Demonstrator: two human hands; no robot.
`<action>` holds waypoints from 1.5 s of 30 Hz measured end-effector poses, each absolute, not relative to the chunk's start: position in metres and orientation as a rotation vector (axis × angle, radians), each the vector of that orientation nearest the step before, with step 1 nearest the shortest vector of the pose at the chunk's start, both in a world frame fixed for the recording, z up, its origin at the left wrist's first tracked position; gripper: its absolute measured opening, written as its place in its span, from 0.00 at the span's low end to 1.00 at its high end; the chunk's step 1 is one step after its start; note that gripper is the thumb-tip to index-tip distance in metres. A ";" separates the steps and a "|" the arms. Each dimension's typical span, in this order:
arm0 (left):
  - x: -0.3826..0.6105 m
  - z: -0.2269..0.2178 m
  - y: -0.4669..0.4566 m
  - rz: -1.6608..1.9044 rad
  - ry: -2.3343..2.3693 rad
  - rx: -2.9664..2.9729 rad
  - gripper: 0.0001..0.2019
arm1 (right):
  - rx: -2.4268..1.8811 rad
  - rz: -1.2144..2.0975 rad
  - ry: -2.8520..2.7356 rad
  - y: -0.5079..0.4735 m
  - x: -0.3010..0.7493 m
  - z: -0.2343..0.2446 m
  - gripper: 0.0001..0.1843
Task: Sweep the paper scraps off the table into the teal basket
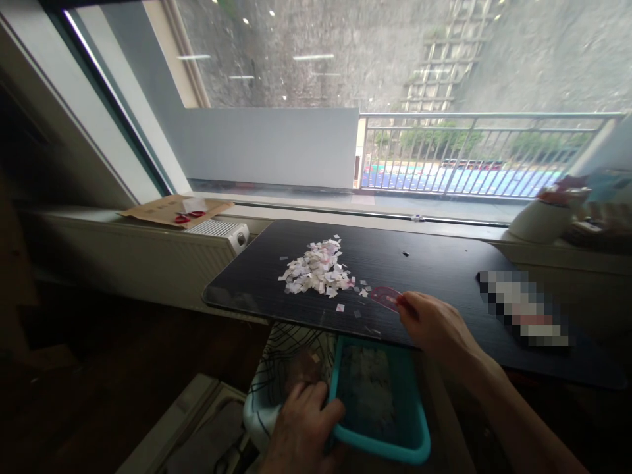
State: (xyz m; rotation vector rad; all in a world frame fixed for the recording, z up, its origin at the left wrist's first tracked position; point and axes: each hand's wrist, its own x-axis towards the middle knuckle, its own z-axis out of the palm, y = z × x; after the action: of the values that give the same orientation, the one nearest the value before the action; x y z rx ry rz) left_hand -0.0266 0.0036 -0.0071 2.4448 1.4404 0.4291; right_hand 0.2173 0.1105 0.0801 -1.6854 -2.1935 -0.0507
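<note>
My right hand [434, 322] is closed on a pink see-through plastic protractor [385, 297], its curved edge low over the dark tabletop. Just left of it, small loose paper pieces [364, 292] trail away from a heap of white paper scraps [316, 270]. Below the table's front edge, my left hand [309, 421] grips the near left rim of a teal plastic basket [422, 431]. More pale scraps [368, 388] lie inside this basket, in shadow.
A bin with a black-lined bag [271, 355] stands left of the basket. The dark table [375, 243] bears a pixelated object [526, 309] at right. Red scissors [190, 216] lie on a brown paper envelope [168, 209] on the sill, above a radiator [217, 247]. A white pot [543, 210] stands right.
</note>
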 end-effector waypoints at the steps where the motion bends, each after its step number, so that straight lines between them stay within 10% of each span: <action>1: -0.026 -0.007 0.004 0.424 1.444 2.441 0.10 | -1.707 -0.063 -2.180 0.111 0.217 0.081 0.09; 45: -0.020 -0.003 0.002 0.355 1.481 2.458 0.11 | -1.284 0.138 -2.221 0.071 0.173 0.063 0.11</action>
State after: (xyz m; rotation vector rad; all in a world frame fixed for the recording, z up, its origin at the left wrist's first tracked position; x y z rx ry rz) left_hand -0.0202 0.0019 -0.0029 2.4576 1.4807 0.3551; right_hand 0.1727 0.0711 0.0634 -1.2838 -2.2205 0.1382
